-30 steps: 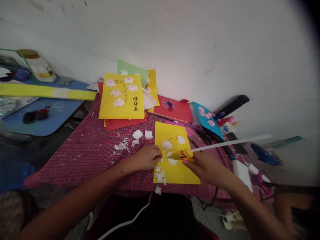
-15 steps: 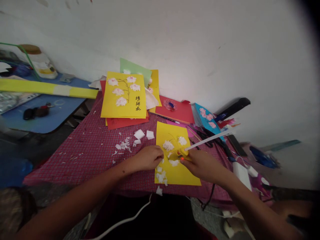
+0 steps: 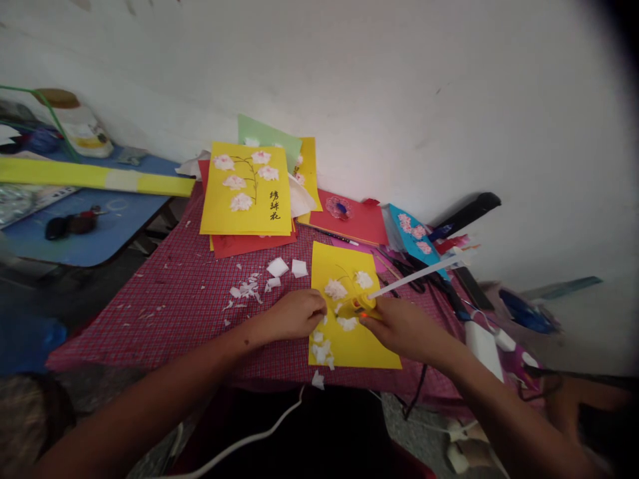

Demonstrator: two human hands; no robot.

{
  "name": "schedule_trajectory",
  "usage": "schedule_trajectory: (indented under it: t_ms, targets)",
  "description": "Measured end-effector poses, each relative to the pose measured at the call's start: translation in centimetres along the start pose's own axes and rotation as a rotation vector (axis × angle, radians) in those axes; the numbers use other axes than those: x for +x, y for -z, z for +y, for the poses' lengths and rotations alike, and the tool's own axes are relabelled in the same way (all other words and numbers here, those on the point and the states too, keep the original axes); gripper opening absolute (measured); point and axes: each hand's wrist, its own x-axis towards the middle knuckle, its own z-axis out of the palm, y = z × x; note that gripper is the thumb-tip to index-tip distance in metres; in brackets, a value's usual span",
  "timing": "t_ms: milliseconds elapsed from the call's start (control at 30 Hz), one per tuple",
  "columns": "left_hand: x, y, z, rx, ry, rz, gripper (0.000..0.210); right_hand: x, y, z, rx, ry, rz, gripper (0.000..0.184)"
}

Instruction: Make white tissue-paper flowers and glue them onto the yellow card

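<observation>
Right hand (image 3: 399,326) closed round a yellow glue gun (image 3: 360,306), our thumb by its glowing orange light. White glue stick (image 3: 419,273) juts out of the gun's back toward 2 o'clock. Gun is over the yellow sheet (image 3: 372,349), nozzle aimed roughly at 9 o'clock; we can't tell if the tip touches anything. Left hand (image 3: 302,314) sits at the sheet's 9 o'clock edge, fingers bunched, a bit of white at the fingertips; we can't tell whether they're pinching it. Taking clock positions from the sheet's middle: we see one white flower (image 3: 336,289) at 10, a second white flower (image 3: 363,279) between 12 and 1, and a white cluster (image 3: 347,324) at 7, just below the gun. White scraps (image 3: 321,349) lie on the sheet between 7 and 8. Off the sheet, on our checked cloth-covered worktop (image 3: 164,326), white squares (image 3: 277,267) lie at 10 with torn shreds (image 3: 245,291) beside them. Further out between 10 and 11, a yellow card (image 3: 244,223) with five pinkish flowers and black characters tops a pile. Red sheet (image 3: 367,229) with a small clear dish (image 3: 339,209) at 12, blue card (image 3: 424,259) with pink flowers at 1.
</observation>
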Motion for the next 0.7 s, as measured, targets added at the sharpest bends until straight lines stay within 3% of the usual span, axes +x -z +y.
schedule_trajectory:
  t_ms: [700]
  targets:
    - [-0.02, 0.06, 0.13, 0.011, -0.001, -0.001, 0.017, -0.11, -0.07, -0.05, -0.051, -0.004, -0.018, 0.033]
